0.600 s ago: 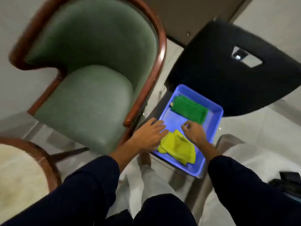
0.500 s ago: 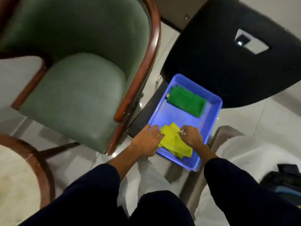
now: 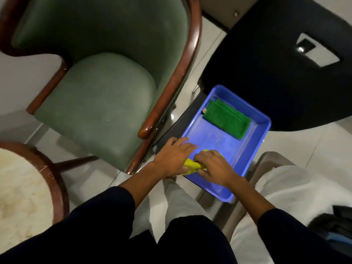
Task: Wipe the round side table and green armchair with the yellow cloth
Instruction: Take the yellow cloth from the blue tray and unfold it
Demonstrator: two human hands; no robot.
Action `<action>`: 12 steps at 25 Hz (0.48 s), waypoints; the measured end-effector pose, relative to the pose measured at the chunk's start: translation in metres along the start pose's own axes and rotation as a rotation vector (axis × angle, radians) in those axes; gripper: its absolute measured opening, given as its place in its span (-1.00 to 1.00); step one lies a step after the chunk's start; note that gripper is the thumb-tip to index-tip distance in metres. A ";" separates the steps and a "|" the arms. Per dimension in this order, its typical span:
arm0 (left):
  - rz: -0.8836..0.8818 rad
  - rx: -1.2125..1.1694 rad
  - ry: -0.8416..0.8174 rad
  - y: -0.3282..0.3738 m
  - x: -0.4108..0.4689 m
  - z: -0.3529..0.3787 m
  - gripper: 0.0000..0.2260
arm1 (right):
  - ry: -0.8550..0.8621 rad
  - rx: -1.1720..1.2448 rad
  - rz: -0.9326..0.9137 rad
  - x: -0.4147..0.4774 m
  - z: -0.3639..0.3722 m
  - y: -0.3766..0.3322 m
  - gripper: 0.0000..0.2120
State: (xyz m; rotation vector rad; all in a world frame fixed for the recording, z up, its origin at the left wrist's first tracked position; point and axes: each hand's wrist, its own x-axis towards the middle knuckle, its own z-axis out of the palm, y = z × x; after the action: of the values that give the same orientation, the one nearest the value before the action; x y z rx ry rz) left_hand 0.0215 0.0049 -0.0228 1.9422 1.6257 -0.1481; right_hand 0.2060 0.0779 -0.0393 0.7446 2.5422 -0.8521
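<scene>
The yellow cloth lies bunched at the near left end of a blue tray, mostly hidden under my hands. My left hand rests on its left side with fingers spread over the tray's edge. My right hand grips the cloth from the right with curled fingers. The green armchair with a brown wooden frame stands to the left of the tray. The round side table, pale top with a wooden rim, shows at the lower left.
A folded green cloth lies at the tray's far end. A black chair back rises behind the tray. A white cushion and a dark bag sit at the lower right. My dark-clothed knees fill the bottom.
Both hands have closed in on the yellow cloth and gathered it from a flat spread into a small bunch at the tray's near end. The view has shifted slightly.
</scene>
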 end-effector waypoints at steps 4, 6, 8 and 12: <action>-0.192 -0.223 0.018 -0.038 -0.055 -0.020 -0.78 | -0.120 -0.036 0.054 0.021 -0.061 -0.038 -0.77; -0.339 -0.524 0.069 -0.074 -0.106 -0.015 -0.80 | -0.147 0.151 0.048 0.047 -0.073 -0.070 -0.85; -0.446 -0.859 0.179 -0.110 -0.163 -0.002 -0.80 | -0.090 0.473 0.017 0.078 -0.065 -0.120 -0.84; -0.762 -1.207 0.414 -0.181 -0.276 0.061 -0.72 | 0.016 0.597 0.021 0.161 0.007 -0.243 -0.77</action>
State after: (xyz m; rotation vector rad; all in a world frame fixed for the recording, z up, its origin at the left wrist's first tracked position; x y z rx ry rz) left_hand -0.1970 -0.2497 -0.0164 0.4211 1.9238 0.8018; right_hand -0.0619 -0.0327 -0.0132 0.9397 2.2880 -1.6317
